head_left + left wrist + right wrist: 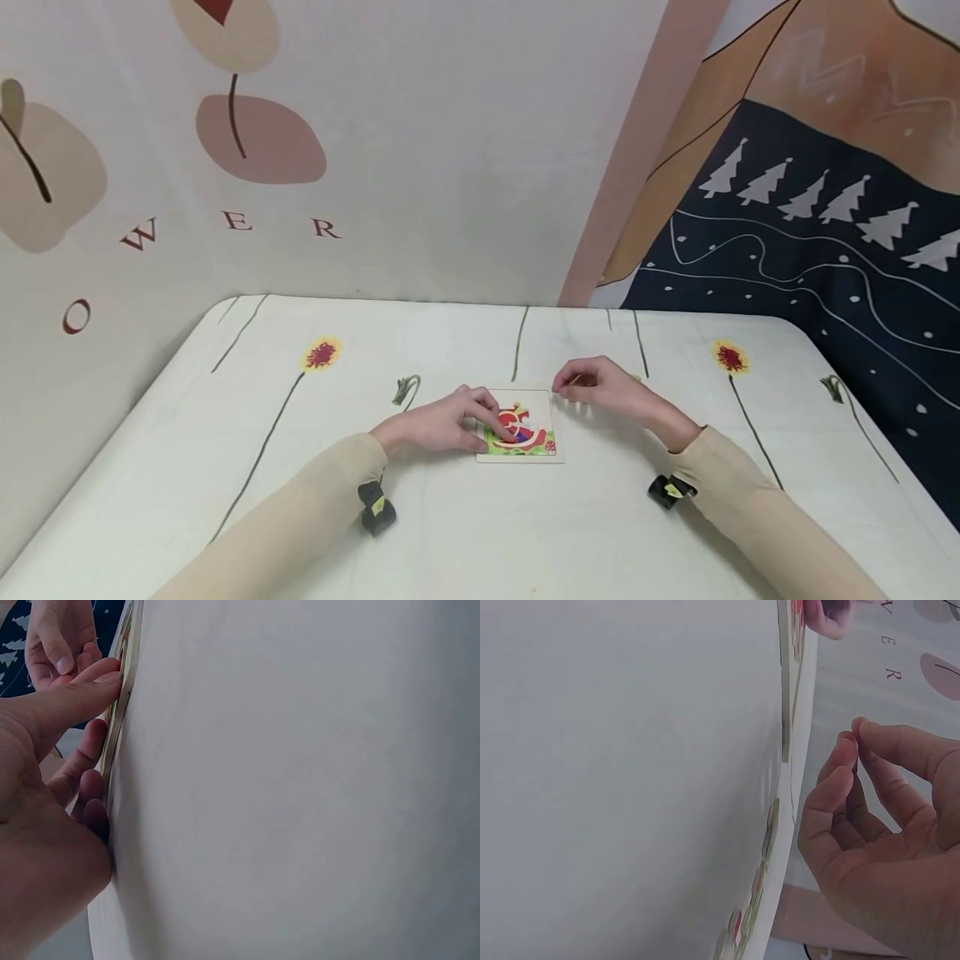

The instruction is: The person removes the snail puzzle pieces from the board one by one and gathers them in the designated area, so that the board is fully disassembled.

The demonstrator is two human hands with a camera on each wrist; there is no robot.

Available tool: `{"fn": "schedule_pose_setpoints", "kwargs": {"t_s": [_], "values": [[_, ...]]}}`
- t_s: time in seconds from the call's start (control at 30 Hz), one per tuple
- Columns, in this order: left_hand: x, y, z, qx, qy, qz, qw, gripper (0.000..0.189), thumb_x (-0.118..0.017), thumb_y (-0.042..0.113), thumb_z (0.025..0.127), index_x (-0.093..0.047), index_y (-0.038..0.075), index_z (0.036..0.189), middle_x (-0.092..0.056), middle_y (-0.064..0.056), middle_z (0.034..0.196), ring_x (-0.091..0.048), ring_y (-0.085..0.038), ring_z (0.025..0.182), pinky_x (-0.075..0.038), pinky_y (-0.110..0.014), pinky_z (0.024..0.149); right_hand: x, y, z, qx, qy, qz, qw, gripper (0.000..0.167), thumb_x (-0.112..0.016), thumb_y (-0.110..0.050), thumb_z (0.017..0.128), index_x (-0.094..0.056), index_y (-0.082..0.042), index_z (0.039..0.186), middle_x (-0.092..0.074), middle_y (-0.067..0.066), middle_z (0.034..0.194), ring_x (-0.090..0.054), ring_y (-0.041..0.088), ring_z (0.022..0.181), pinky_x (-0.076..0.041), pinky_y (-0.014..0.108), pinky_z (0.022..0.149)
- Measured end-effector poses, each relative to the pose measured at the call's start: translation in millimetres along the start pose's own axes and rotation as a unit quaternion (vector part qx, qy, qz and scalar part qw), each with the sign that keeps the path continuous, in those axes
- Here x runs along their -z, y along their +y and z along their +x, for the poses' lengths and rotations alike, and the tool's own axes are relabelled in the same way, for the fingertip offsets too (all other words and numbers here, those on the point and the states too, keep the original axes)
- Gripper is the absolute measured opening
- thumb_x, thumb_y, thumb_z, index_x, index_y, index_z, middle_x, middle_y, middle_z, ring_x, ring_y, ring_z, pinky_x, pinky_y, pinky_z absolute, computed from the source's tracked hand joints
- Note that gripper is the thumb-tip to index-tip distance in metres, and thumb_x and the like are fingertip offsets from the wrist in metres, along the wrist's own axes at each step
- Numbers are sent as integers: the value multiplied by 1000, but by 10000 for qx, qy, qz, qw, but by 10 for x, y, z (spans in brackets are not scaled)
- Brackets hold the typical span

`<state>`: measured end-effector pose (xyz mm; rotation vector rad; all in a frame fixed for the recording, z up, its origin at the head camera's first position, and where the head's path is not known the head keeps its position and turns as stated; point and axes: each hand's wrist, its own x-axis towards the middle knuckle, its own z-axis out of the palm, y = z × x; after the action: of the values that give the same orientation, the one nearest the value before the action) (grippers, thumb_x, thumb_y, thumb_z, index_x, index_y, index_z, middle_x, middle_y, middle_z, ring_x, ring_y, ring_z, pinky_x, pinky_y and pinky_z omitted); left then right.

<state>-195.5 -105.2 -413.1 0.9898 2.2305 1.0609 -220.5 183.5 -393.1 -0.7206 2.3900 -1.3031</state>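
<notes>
A small square picture puzzle board [558, 457] with a red, green and blue picture lies flat on the table. My left hand [453, 419] rests over its left side, index finger stretched onto the picture and thumb at the lower left corner. In the left wrist view, that thumb [97, 694] lies at the board's edge. Just beyond the upper right corner, my right hand [603, 387] is raised with loosely curled fingers. In the right wrist view, its thumb [900, 742] comes close to the fingertips, and nothing shows between them.
Several loose colourful puzzle pieces [756, 889] lie on the table by my right hand. A white cloth [450, 533] printed with flowers covers the table. Behind it stands a pale printed backdrop [450, 167], with a dark tree-patterned cloth [810, 242] at the right.
</notes>
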Motion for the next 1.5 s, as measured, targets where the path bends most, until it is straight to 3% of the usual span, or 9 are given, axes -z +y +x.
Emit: {"fn": "schedule_pose_setpoints", "kwargs": {"t_s": [0.47, 0.77, 1.2, 1.5], "values": [[6, -26, 3, -138, -21, -15, 9999, 31, -69, 3, 83, -74, 13, 112, -50, 5, 112, -35, -21, 111, -25, -46, 99, -125, -89, 138, 68, -677, -52, 9977, 17, -59, -5, 93, -66, 4, 105, -66, 12, 101, -56, 19, 84, -45, 28, 73], [20, -9, 0, -106, -47, 37, 9999, 29, -70, 6, 84, -74, 13, 112, -50, 4, 115, -35, -21, 108, -27, -45, 96, -200, -144, 195, -332, -1021, -84, 9942, 31, -59, -7, 93, -61, 6, 121, -66, 10, 109, -59, 18, 96, -46, 29, 80], [12, -30, 10, -203, -51, 49, 9998, 30, -69, 5, 84, -74, 13, 112, -51, 4, 114, -35, -21, 110, -24, -47, 99, -273, -165, 211, -405, -1043, -144, 9936, 30, -58, -5, 93, -63, 5, 121, -66, 8, 109, -61, 14, 90, -47, 31, 79], [7, -46, 11, -190, -40, 66, 9998, 30, -69, 5, 84, -74, 14, 112, -51, 4, 116, -35, -21, 110, -27, -44, 96, -282, -149, 227, -194, -1099, 3, 9938, 26, -56, -1, 91, -63, 5, 116, -65, 6, 101, -58, 15, 85, -47, 30, 76]]}}
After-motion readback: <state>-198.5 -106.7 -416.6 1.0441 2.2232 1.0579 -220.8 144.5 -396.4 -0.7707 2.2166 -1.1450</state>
